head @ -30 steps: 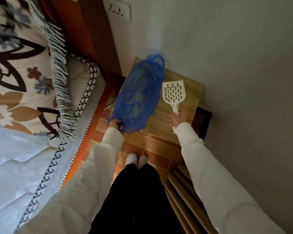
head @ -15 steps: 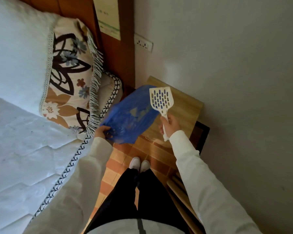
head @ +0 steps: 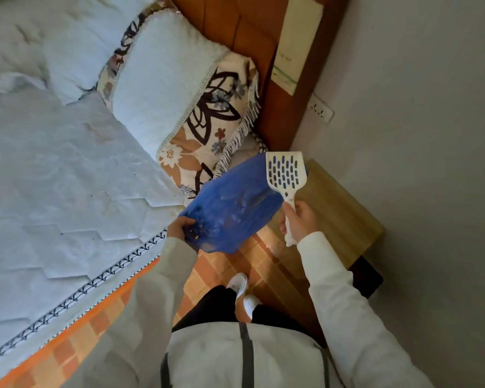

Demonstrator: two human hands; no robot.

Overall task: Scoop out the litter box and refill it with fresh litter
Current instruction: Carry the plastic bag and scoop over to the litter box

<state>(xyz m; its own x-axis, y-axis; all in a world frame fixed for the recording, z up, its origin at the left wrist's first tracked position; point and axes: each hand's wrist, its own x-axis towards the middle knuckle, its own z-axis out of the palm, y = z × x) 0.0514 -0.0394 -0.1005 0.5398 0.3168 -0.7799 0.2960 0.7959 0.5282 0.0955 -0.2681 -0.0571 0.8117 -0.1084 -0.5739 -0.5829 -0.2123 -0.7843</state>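
Observation:
My left hand [head: 178, 229] grips the near edge of a blue plastic bag [head: 233, 208], which hangs in the air between the bed and the wooden side table. My right hand [head: 298, 219] holds the handle of a white slotted litter scoop [head: 286, 175], blade upward, just right of the bag and above the table edge. No litter box is in view.
A bed with a pale quilted mattress [head: 67, 191] and patterned pillows [head: 207, 121] fills the left. A wooden side table [head: 339, 214] stands against the grey wall [head: 417, 163] on the right. Orange tiled floor [head: 216, 273] lies between them, with my feet on it.
Both hands lifted the bag and the scoop off the side table and carried them leftward toward the bed. The view swung left, bringing more of the bed into sight.

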